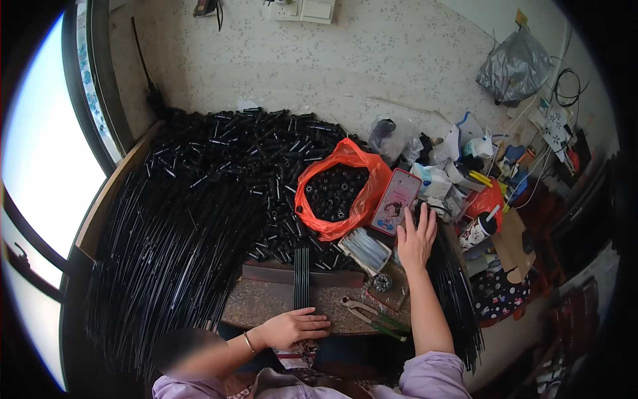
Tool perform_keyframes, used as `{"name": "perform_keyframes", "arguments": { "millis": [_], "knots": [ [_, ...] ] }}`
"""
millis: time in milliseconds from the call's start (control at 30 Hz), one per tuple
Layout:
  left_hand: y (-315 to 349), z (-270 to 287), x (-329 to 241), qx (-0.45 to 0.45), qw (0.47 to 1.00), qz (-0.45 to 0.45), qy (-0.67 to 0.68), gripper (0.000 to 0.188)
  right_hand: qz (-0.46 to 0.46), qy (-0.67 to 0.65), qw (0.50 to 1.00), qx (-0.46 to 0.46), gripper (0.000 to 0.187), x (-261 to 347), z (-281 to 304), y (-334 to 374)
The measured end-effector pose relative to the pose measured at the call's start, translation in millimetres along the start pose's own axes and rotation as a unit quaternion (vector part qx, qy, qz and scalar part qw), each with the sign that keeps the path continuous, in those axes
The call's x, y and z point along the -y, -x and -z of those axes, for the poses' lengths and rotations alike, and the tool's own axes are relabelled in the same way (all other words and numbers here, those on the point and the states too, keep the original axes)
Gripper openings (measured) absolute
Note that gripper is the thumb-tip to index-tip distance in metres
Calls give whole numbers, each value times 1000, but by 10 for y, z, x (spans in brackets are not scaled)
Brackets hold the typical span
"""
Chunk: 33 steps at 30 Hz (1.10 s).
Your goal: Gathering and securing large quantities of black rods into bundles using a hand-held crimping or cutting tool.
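Note:
My left hand [292, 330] lies at the front edge of the table, its fingers stretched flat across the near ends of a row of thin black rods [302, 276]. These rods lie side by side over a dark brown strip [266, 273]. On the right, my right hand [417, 241] reaches forward with fingers spread beside a red-edged phone [396, 201] with a lit pink screen. Its fingertips are at the phone's right lower edge; touching or just apart, I cannot tell. A tray of thin pale sticks [365, 250] sits left of that hand.
Black tubular parts [226, 143] are heaped at the back. Long black rods [166, 259] cover the left side. A red bag [312, 223] holds small black pieces. Green-handled pincers [373, 318] lie near the front edge. A patterned tumbler [477, 233] and assorted clutter stand at right.

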<state>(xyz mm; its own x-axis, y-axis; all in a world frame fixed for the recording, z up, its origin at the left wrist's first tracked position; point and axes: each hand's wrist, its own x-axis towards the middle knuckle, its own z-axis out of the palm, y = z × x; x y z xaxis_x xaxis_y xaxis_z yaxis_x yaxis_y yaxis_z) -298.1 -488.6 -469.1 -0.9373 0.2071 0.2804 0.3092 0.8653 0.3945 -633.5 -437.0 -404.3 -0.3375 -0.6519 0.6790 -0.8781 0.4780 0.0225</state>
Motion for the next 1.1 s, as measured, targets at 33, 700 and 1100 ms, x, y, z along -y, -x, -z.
{"name": "perform_keyframes", "arguments": {
  "millis": [33,700,1100],
  "knots": [
    [-11,15,-17,-11,1000,7,20,49,9,18,1000,11,41,-3,-10,-30],
    [81,-5,-40,-194,973,4,126,23,57,-602,725,328,25,1489,1440,1048],
    [-285,1133,-708,-196,920,-4,339,23,-42,-862,383,330,46,1558,1573,290]
  ]
}}
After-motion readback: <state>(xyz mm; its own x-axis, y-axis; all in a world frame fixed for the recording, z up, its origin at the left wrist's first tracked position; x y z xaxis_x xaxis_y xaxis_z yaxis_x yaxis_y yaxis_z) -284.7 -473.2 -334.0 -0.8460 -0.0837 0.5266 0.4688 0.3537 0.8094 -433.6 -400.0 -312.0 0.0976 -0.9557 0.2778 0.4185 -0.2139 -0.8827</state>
